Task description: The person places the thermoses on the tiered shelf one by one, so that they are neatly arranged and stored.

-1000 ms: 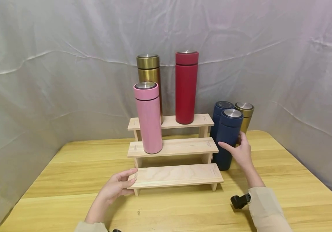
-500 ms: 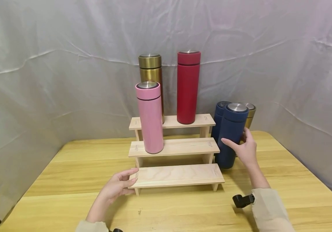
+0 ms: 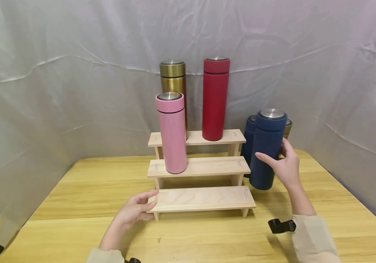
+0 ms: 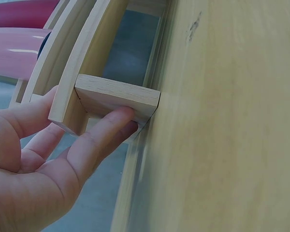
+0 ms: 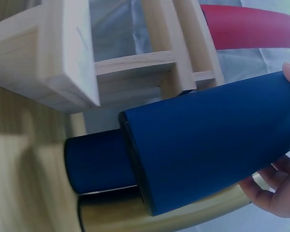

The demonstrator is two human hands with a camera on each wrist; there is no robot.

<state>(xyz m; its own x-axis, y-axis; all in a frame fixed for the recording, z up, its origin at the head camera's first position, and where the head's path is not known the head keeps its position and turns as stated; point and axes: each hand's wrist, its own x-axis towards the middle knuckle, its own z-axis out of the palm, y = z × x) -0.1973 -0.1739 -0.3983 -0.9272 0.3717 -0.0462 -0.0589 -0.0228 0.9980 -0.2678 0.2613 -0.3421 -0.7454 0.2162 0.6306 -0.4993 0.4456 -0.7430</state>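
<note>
My right hand (image 3: 286, 166) grips a blue thermos bottle (image 3: 267, 153) with a silver lid, thumb on the near side. In the right wrist view, the base of this blue bottle (image 5: 203, 140) hangs above the table, slightly tilted. At the lower left, my left hand (image 3: 134, 210) holds the left end of the bottom step of a three-step wooden stand (image 3: 204, 199). The left wrist view shows its fingers (image 4: 99, 135) against the stand's end leg. A pink bottle (image 3: 173, 138) stands on the middle step; a gold bottle (image 3: 173, 78) and a red bottle (image 3: 215, 102) stand on the top step.
Behind the gripped bottle, a second blue bottle (image 3: 248, 140) and another gold bottle (image 3: 288, 128) stand on the table, partly hidden. The wooden table (image 3: 76, 204) reaches back to a grey cloth backdrop (image 3: 109, 91).
My right hand has raised the blue bottle off the table and moved it slightly to the right. The left hand keeps its hold on the stand.
</note>
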